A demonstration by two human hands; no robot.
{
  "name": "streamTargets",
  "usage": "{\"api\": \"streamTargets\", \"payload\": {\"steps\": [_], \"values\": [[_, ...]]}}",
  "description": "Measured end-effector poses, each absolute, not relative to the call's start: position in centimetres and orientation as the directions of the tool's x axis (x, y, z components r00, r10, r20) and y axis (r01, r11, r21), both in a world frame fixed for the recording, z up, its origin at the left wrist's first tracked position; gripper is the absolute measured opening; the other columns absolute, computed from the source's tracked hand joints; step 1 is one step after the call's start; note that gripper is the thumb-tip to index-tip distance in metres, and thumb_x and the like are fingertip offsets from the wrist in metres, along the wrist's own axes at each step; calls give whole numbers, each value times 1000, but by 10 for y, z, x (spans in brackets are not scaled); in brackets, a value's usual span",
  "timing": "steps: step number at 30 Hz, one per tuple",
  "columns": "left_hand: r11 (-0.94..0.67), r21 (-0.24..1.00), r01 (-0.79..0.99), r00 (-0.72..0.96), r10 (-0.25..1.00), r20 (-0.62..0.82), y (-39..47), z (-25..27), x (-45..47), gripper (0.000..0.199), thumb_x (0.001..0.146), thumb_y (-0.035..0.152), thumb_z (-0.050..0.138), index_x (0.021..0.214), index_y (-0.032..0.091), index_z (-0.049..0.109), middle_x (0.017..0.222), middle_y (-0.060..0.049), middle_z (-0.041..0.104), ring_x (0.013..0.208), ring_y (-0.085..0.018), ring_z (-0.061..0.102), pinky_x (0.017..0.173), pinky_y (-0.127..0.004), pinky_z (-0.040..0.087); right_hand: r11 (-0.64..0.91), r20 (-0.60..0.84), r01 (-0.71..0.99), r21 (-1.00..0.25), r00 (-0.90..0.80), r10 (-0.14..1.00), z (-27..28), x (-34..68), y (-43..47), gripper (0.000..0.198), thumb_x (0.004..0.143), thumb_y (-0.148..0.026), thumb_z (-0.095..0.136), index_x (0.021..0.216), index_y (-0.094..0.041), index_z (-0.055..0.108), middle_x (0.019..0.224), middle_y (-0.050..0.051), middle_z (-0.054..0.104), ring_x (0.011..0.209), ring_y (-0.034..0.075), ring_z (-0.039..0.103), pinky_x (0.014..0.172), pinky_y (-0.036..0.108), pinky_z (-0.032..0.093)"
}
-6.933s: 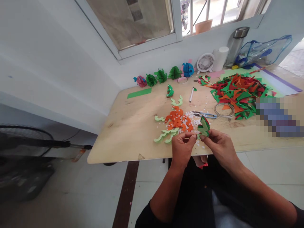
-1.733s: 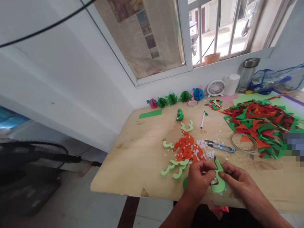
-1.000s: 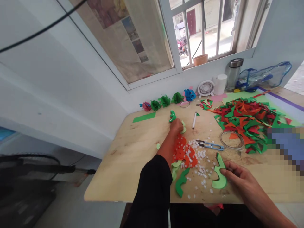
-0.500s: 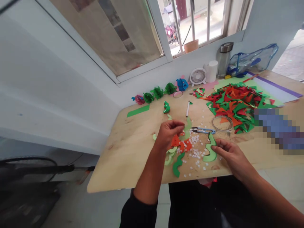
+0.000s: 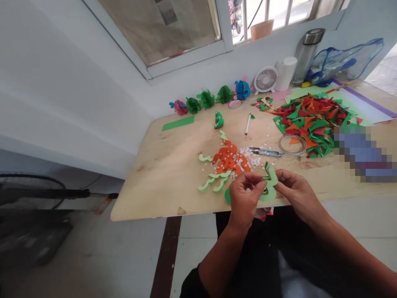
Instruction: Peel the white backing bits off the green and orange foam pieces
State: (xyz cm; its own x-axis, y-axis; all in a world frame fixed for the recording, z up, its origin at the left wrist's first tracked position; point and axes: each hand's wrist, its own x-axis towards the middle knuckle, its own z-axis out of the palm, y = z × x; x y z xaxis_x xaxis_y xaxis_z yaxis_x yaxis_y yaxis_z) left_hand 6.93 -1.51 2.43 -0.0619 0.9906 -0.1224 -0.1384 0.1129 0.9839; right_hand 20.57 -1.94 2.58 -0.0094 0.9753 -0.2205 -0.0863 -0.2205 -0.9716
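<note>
A light green wavy paper cutout (image 5: 271,182) with darker green showing at its edge is held up near the table's front edge. My right hand (image 5: 294,189) pinches it from the right. From the left, my left hand (image 5: 246,194) is closed with thumb and fingertips at the cutout's inner edge; whether a smaller piece is also between them is hidden. Behind my left hand a dark green paper piece (image 5: 228,196) partly shows. Orange wavy paper pieces (image 5: 228,157) lie in a heap beyond, with pale green wavy strips (image 5: 207,182) around them and small white squares (image 5: 253,160) scattered alongside.
Blue-handled thread snips (image 5: 269,152) and a clear tape roll (image 5: 292,145) lie behind my hands. A pile of red, orange and green paper scraps (image 5: 316,120) covers the right side. A white pen (image 5: 248,124), small fan (image 5: 266,80) and glass bottle (image 5: 305,58) are farther back.
My left hand has come from above the orange pieces to the cutout in my right hand. The cutout has moved slightly left and toward me. The pale strip near my left hand has left that spot.
</note>
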Motion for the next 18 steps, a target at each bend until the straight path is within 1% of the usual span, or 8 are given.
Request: {"api": "streamTargets", "payload": {"steps": [3, 5, 12, 18], "values": [[36, 999, -6, -109, 993, -36, -18, 22, 68, 9, 69, 24, 71, 73, 16, 66, 68, 0, 63, 61, -11, 54, 60, -23, 46, -255, -254, -94, -962, -17, 967, 28, 205, -23, 29, 66, -43, 77, 62, -22, 58, 50, -3, 49, 56, 17, 53, 50, 26, 44], [10, 999, 43, -109, 994, -5, -19, 23, 68, 8, 71, 24, 69, 74, 17, 66, 69, 0, 63, 62, -11, 53, 62, -23, 45, -255, -254, -102, -961, -27, 967, 29, 205, -24, 28, 67, -42, 77, 63, -22, 59, 50, -3, 49, 56, 17, 53, 50, 26, 44], [-21, 994, 108, -130, 991, 35, -22, 27, 69, 4, 72, 21, 67, 73, 18, 65, 68, 0, 63, 63, -12, 52, 63, -24, 43, -263, -261, -71, -962, -40, 965, 30, 205, -27, 24, 67, -43, 76, 69, -23, 63, 52, -1, 53, 56, 18, 54, 50, 27, 44], [-12, 995, 101, -136, 990, 26, -23, 27, 70, 4, 73, 21, 66, 72, 18, 64, 66, 0, 62, 62, -12, 51, 63, -25, 42, -226, -224, -44, -973, -30, 974, 29, 206, -27, 22, 69, -41, 76, 71, -22, 64, 59, -1, 57, 59, 16, 52, 53, 25, 42]]}}
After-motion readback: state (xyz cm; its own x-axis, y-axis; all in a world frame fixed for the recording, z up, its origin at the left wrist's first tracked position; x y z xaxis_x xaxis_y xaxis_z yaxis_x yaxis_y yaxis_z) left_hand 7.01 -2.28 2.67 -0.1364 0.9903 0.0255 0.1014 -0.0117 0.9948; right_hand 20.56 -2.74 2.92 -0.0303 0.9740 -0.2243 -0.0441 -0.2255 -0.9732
